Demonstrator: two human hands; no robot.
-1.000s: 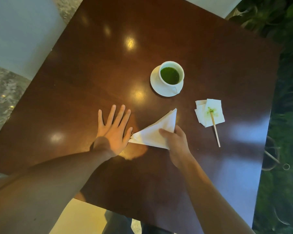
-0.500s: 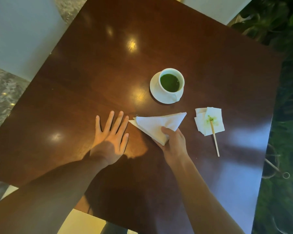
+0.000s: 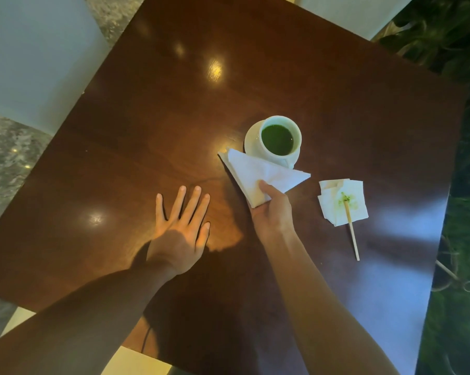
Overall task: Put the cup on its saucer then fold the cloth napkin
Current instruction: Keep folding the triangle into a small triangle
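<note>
A white cup (image 3: 266, 147) of green liquid stands on its white saucer (image 3: 251, 139) at the middle of the dark wooden table (image 3: 147, 131). Just in front of it, my right hand (image 3: 273, 212) pinches the near corner of the white cloth napkin (image 3: 258, 173), which is folded into a triangle. The napkin is lifted above the table and its far edge overlaps the saucer's front rim. My left hand (image 3: 181, 228) lies flat on the table to the left, fingers spread, holding nothing.
Right of the napkin lies a stack of small white paper napkins (image 3: 342, 203) stained green, with a wooden stir stick (image 3: 351, 231) across it. Pale chair seats (image 3: 31, 58) stand at the far left. Dark plants (image 3: 461, 163) edge the table's right side.
My right hand has lifted the folded napkin and carried it away from me toward the cup, turning it. My left hand has let go of the napkin's corner and rests flat.
</note>
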